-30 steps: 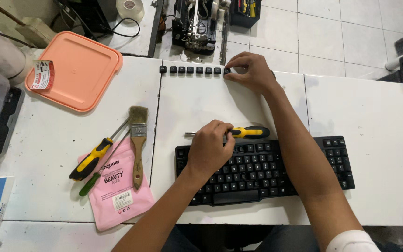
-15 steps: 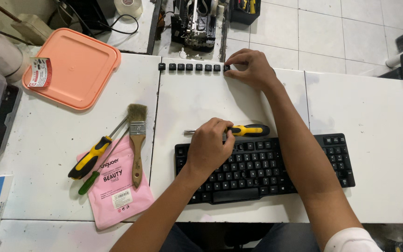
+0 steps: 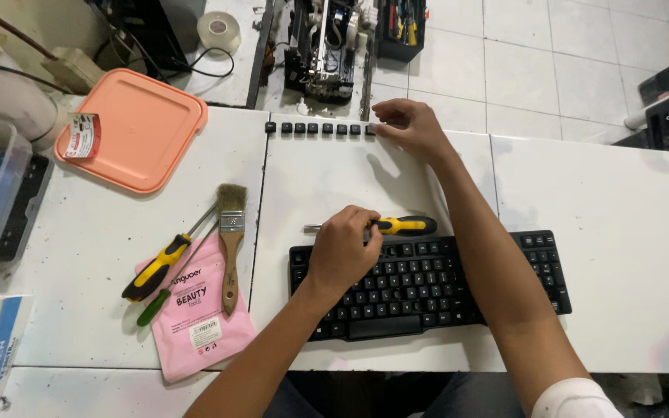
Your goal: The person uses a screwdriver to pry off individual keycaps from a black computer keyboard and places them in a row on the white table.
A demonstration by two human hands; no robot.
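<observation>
My left hand (image 3: 344,246) rests on the top edge of the black keyboard (image 3: 427,282), its fingers curled over the yellow-and-black screwdriver (image 3: 396,226) that lies just behind the keyboard, but I cannot tell if they really grip it. My right hand (image 3: 410,128) reaches to the far edge of the white table (image 3: 621,255), where its fingertips are pinched at the right end of a row of loose black keycaps (image 3: 315,128). At the left, well apart, a paintbrush (image 3: 230,232) lies over a pink pouch (image 3: 195,313), beside two other screwdrivers (image 3: 156,271).
</observation>
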